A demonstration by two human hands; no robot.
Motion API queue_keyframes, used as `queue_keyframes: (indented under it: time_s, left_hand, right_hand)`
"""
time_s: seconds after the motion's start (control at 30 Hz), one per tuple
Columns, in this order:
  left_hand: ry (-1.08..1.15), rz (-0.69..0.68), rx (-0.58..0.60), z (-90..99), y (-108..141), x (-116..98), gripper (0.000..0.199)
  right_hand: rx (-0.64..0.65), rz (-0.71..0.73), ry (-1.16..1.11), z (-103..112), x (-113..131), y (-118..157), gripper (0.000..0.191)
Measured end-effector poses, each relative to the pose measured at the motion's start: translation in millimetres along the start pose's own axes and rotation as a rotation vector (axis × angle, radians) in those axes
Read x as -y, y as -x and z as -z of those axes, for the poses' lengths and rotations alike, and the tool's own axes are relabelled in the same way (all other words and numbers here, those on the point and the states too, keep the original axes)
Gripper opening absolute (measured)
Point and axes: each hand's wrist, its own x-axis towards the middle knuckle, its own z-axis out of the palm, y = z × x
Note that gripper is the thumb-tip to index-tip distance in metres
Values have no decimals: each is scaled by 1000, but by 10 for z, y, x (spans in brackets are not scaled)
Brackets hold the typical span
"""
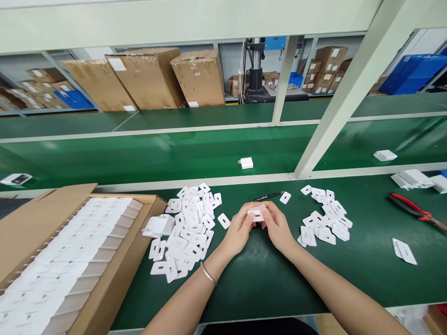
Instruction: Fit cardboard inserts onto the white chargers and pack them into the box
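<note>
A small white charger (257, 211) with a red slot in its face is held up between both hands at the middle of the bench. My left hand (239, 226) pinches its left side, the thumb on the face. On its right side, my right hand (278, 227) grips it the same way, and fingers hide the back. Left of the hands lies a large pile of white slotted cover plates (190, 216), with one single plate (224, 221) nearest my left hand. A smaller heap of similar plates (326, 218) is to the right. Just beyond the hands lies a black pen (268, 196).
An open cardboard box (115, 265) with white parts in dividers stands at left, white chargers (159, 226) beside it. Red-handled pliers (415, 208) lie right. A pronged charger (246, 163) rests on the green strip behind the bench rail. A slanted post (335, 116) rises at right.
</note>
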Motion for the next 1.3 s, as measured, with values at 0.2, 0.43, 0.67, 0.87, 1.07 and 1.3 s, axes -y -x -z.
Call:
queue_keyframes:
  time_s: [0.2, 0.43, 0.67, 0.87, 1.07, 1.3]
  left_hand:
    - [-175, -191, -50, 47, 48, -60, 49]
    - [-294, -366, -123, 26, 98, -94, 46]
    - [-273, -334, -128, -5, 141, -134, 47]
    - [-268, -266, -135, -8, 134, -138, 43]
    - [-250, -131, -140, -20, 119, -140, 46]
    - [-211, -80, -157, -50, 96, -102, 48]
  right_hand:
    - [39, 92, -5, 6, 16, 59, 44]
    - [104, 125, 23, 35, 23, 131, 49]
    - [111, 170, 57, 55, 86, 128, 41]
    - [92, 97, 11, 24, 126, 132, 39]
    - [50, 27, -5, -18, 107, 113, 40]
    - [3, -1, -22, -52, 18, 92, 44]
